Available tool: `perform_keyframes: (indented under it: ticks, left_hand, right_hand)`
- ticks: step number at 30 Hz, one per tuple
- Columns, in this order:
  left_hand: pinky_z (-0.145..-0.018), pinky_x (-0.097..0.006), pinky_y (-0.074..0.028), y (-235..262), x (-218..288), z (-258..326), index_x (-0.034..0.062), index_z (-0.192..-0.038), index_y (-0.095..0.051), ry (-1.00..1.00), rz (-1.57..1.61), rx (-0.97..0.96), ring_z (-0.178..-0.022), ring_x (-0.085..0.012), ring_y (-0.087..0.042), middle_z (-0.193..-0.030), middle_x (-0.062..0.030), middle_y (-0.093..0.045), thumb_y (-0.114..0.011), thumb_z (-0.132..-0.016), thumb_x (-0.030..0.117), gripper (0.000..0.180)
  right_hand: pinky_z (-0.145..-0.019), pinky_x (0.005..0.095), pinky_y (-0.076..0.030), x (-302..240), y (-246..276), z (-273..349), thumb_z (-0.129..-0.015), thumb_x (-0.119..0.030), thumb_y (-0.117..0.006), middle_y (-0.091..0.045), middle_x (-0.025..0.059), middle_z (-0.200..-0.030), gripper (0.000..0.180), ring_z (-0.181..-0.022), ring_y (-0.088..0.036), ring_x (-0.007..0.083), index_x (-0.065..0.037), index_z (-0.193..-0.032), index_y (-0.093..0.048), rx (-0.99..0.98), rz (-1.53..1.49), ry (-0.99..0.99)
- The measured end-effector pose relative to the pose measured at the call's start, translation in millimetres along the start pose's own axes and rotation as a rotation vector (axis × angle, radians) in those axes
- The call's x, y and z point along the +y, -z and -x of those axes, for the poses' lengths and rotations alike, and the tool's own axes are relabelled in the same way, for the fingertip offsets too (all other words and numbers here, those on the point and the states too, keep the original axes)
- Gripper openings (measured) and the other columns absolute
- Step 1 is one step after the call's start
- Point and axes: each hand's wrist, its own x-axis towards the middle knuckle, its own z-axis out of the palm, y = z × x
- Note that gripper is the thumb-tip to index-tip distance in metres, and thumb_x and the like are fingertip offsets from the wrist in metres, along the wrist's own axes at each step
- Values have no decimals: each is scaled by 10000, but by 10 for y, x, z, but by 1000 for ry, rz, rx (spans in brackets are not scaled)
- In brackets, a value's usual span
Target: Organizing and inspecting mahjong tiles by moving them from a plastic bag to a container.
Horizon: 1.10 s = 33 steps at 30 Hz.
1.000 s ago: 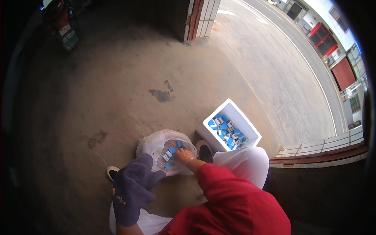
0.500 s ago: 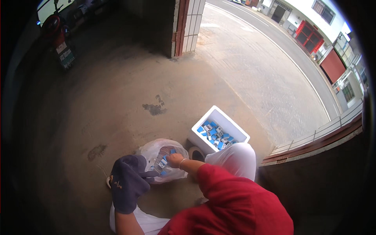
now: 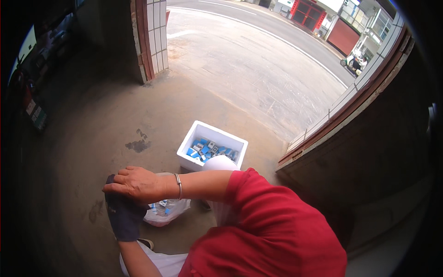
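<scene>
My left hand is covered by a dark navy cloth, which hides its fingers; the bare forearm comes out below. My right hand, with a silver bracelet at the wrist, reaches across to the left. Its fingers are bent over the top edge of the navy cloth and closed on it. Below my right forearm stands an open whitish plastic bag, partly hidden, with small blue-and-white pieces inside. Ahead sits a white foam box holding many similar blue-and-white pieces.
My white-trousered knee overlaps the box's near side. A tiled doorpost stands ahead at the left, and a door frame at the right. Outside are a road and a scooter. A parked motorbike stands in the dark at far left.
My right hand has left the pieces in the plastic bag and moved left onto the navy cloth. The view has swung right, and a scooter now shows on the road.
</scene>
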Motion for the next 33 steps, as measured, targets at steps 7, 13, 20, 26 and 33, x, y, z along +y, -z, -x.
perform_keyframes:
  ticks: [7,13,20,26,33]
  left_hand:
    - [-936,-383,-425,304,93,-84,23,-1157,-493,39,61,36,-1073,-320,-540,-1099,-167,-553,-735,-697,267,574]
    - [-822,-298,-491,273,-60,108,112,-1226,-513,896,1441,389,-978,-144,-565,-1096,-23,-566,-441,-996,376,357]
    - [-693,-272,-505,221,-295,178,90,-1123,-535,571,1530,163,-792,-156,-589,-1023,-53,-584,-471,-976,368,321]
    - [-794,-394,-445,628,170,-48,43,-963,-570,120,455,154,-880,-324,-565,-948,-135,-580,-615,-813,186,213]
    - [-769,-376,-469,501,-58,54,36,-961,-557,323,142,162,-902,-307,-571,-927,-163,-574,-698,-698,207,344]
  right_hand:
    - [-905,421,-427,171,-56,-68,-675,-115,-720,-541,167,-1085,657,-1035,-530,357,-41,-1263,-438,177,-479,-1]
    - [-931,417,-426,297,-269,-4,-645,-137,-768,-524,178,-1155,744,-1079,-527,344,-34,-1292,-415,54,-532,-76]
    - [-862,389,-489,360,-635,75,-762,-124,-697,-586,192,-1120,479,-987,-611,312,-40,-1205,-535,-299,-601,-344]
    - [-749,323,-487,416,-625,52,-891,-134,-570,-658,149,-894,258,-796,-591,194,1,-1111,-577,-252,-672,-376]
    - [-767,229,-451,327,-342,-92,-968,-294,-516,-602,-7,-953,317,-871,-523,68,5,-1061,-570,173,-1133,-560]
